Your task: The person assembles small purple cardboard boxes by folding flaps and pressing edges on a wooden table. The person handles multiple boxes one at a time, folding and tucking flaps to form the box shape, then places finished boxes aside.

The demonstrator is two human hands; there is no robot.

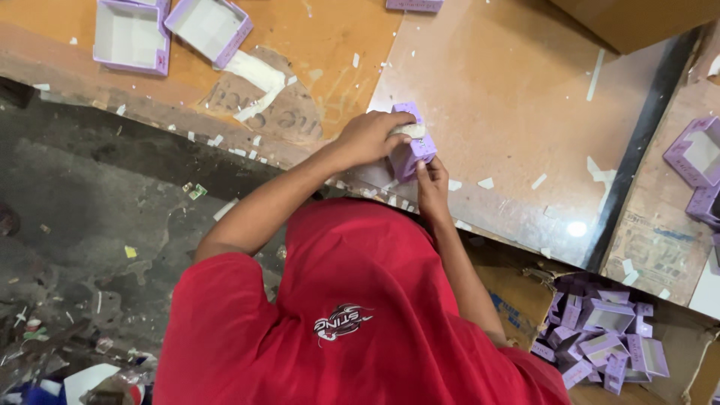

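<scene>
A worn brown worktop point(517, 112) is stretching across the top of the view, dotted with white paper scraps, and a grey, littered floor point(97, 217) is lying along its near edge. You are leaning over that edge in a red shirt point(360, 315), both arms reaching forward.

You are holding a small purple box point(411, 150) just above the worktop, near its front edge. Your left hand point(371, 137) is wrapping over the top and left side of the box, fingers curled down around it, clamped on it. Your right hand point(433, 184) is coming up from below, fingers pressing against the box's lower right side, gripping it too. A bit of white is showing at the top of the box, between your fingers.

At the far left of the worktop, two open purple trays point(169, 34) with white insides are sitting side by side, well apart from your hands. A long white strip point(259, 82) is lying just beside them. At lower right, a cardboard carton point(517, 300) is holding a heap of purple boxes point(604, 337). More purple boxes point(701, 161) are resting at the right edge.
</scene>
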